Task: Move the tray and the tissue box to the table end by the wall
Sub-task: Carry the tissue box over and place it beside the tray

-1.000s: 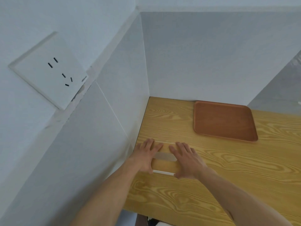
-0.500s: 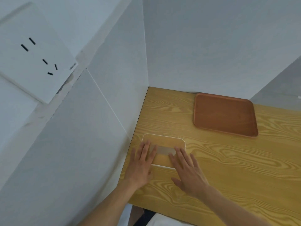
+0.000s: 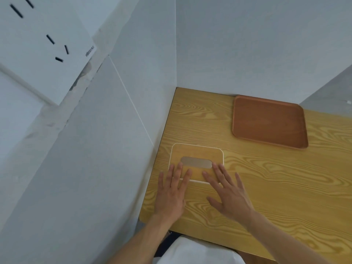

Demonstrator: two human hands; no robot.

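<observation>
**Tissue box and tray at the wall end, both hands flat**

The white wall (image 3: 91, 168) fills the left and far side, with a socket plate (image 3: 43, 40) high on the left. The wood-grain surface (image 3: 276, 197) meets it in the far-left corner. The brown tray (image 3: 268, 123) lies flat at the far edge against the wall. The tissue box (image 3: 197, 151), wood-topped with a grey slot, sits near the left wall. The left hand (image 3: 171, 195) and right hand (image 3: 230, 195) lie open, each grip wide and holding nothing, fingertips resting on the box's near edge.
</observation>
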